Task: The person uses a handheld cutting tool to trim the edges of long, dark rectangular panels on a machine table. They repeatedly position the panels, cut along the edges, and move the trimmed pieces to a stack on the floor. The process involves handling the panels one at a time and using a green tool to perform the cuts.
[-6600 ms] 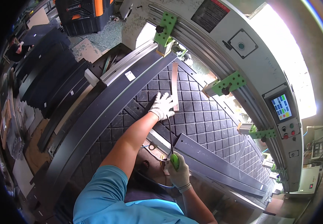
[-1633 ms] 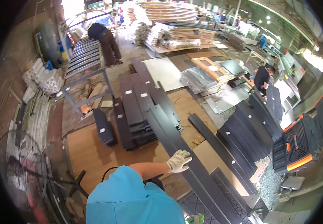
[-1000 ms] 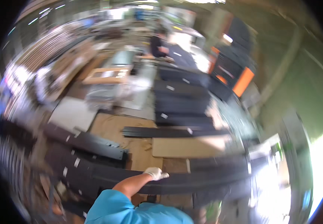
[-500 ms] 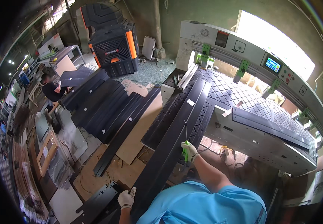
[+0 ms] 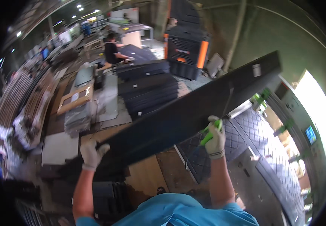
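A long black panel (image 5: 178, 120) with a white label near its far end slants across the view, its far right end raised. My gloved left hand (image 5: 91, 155) is closed on its near left part, thumb over the edge. My gloved right hand (image 5: 216, 138) is wrapped round a green air blow gun (image 5: 208, 137) and rests against the panel's lower edge. The gun's thin nozzle stretches up across the panel, and a hose hangs below. How far my right fingers also support the panel is hidden.
A machine (image 5: 315, 150) with a small screen and green clamps stands at right beside a diamond-patterned bed (image 5: 262, 130). Beyond the panel lie stacked black panels (image 5: 148, 88). A black-and-orange box-shaped unit (image 5: 187, 49) and a person in black (image 5: 112, 52) are farther back.
The long panel has come off the machine side, raised and swung toward the left in my hands. My view has turned left. The green air blow gun stays in my right hand.
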### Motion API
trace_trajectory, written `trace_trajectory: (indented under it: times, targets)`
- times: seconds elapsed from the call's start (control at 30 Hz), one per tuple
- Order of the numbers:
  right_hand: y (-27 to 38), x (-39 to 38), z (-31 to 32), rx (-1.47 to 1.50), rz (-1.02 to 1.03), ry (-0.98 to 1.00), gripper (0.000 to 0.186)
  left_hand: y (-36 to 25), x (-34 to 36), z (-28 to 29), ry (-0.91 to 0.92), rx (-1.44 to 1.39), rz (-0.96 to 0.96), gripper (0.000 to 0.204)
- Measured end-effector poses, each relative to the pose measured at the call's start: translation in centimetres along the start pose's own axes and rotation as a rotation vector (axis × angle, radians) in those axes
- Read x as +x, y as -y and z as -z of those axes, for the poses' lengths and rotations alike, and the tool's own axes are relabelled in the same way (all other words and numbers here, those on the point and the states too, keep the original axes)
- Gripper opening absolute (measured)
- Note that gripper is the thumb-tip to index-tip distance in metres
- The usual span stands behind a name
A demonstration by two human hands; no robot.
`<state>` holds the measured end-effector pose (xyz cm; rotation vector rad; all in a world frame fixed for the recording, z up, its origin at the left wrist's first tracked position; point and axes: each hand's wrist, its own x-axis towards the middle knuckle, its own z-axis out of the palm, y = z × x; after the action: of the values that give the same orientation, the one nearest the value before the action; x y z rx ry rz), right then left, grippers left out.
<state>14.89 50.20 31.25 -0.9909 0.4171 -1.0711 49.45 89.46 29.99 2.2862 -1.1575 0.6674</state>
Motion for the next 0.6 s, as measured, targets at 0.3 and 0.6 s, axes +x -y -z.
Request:
trace_trajectory:
  times: [0.3,0.6]
  targets:
    - [15.9,9.0,-20.3,-0.146,0.555,0.352,0.034,-10.3,20.8,9.5,-0.183,-0.419,-0.134,0.070]
    - [18.6,8.9,-34.0,-0.150,0.495,0.985,0.025,-9.5,25.1,15.5,-0.684,-0.371,-0.136,0.061]
